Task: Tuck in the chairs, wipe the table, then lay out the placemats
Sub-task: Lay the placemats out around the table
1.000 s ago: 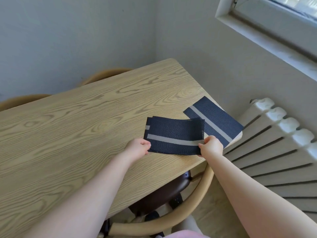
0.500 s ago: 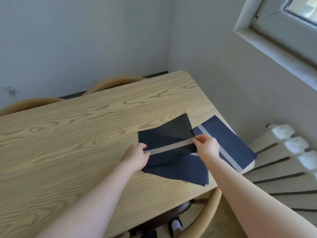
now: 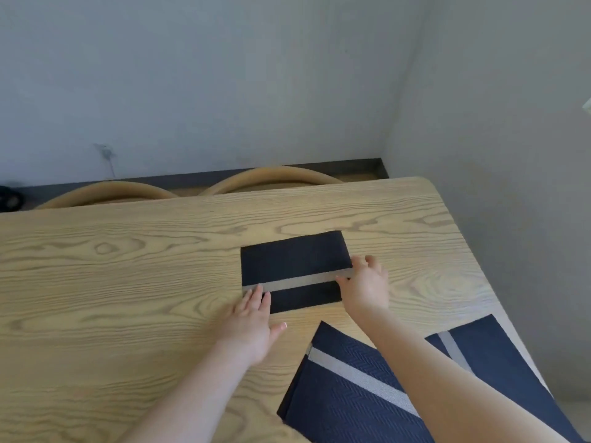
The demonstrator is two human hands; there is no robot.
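A dark navy placemat point(image 3: 292, 260) with a grey stripe lies flat on the light wooden table point(image 3: 128, 276), toward its far side. My left hand point(image 3: 252, 327) rests with straight fingers on the mat's near left corner. My right hand point(image 3: 364, 284) touches the mat's right edge with loosely spread fingers. A second striped placemat point(image 3: 348, 391) lies at an angle near the table's front edge, partly under my right forearm. A third placemat point(image 3: 492, 356) lies at the right edge, half hidden by that arm.
Two curved wooden chair backs point(image 3: 271, 179) point(image 3: 105, 193) stand tucked against the table's far side. Grey walls meet in a corner behind the table's far right end. A dark object point(image 3: 9, 198) sits on the floor at far left.
The top placemat has been carried away from the pile and laid flat further across the table. My hands have gone from pinching it to resting loosely on its edges. The view has tilted up.
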